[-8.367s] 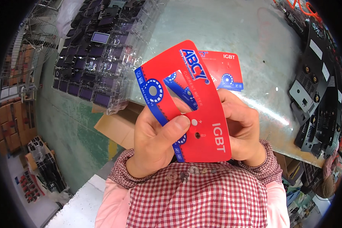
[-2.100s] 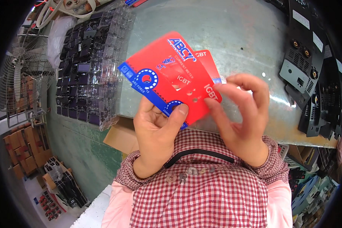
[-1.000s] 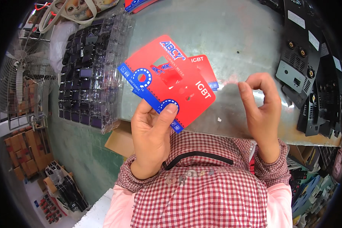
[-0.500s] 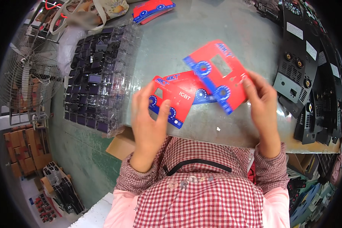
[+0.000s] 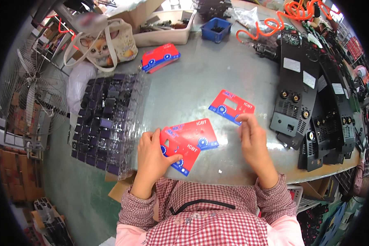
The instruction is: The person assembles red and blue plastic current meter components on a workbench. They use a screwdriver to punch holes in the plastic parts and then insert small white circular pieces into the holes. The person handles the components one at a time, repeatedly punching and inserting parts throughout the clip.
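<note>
Against the table, my left hand (image 5: 152,156) is closed on the edge of a red and blue panel sheet (image 5: 184,151), its thumb across the front. This sheet partly covers another red and blue panel sheet (image 5: 205,130) on the table. To the right and farther off, a third red panel sheet (image 5: 242,107) with a rectangular cutout and printed dial rings lies at an angle. My right hand (image 5: 253,137) has its fingers bent together at that sheet's lower right corner. The fingertips overlap its edge; the thumb's grip is partly hidden.
A pile of red and blue sheets (image 5: 162,56) lies farther back. Plastic-wrapped dark parts (image 5: 106,119) stand at left, black housings (image 5: 295,96) at right. Behind are a cloth bag (image 5: 110,51), a white bin (image 5: 164,37), a blue bin (image 5: 216,30) and an orange coiled hose (image 5: 270,24).
My right hand has lowered the third sheet from in the air to the table, away from the others. The view has tilted up, showing more of the far table. My left hand keeps its sheet.
</note>
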A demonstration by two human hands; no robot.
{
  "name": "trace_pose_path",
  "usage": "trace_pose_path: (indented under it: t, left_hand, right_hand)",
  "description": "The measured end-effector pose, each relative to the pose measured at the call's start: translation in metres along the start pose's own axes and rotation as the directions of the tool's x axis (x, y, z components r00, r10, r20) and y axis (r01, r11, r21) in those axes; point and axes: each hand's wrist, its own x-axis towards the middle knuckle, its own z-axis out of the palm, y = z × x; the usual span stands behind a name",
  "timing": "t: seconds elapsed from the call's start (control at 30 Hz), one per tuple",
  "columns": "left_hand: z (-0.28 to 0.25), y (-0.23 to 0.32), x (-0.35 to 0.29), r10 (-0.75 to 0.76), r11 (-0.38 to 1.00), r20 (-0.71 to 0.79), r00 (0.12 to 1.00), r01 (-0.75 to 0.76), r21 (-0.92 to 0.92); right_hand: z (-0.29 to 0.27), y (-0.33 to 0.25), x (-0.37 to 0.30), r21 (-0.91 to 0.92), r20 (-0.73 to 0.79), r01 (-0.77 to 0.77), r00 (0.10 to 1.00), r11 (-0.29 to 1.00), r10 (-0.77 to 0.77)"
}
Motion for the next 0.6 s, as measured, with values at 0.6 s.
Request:
trace_pose_path:
  t: [0.6]
  left_hand:
    - [0.007,-0.003,-0.014,-0.151,0.305,-0.068,0.986,-0.018,-0.952]
  right_hand:
    - [0.006,-0.025,-0.013,0.088,-0.010,0.295,0.955,0.951,-0.296]
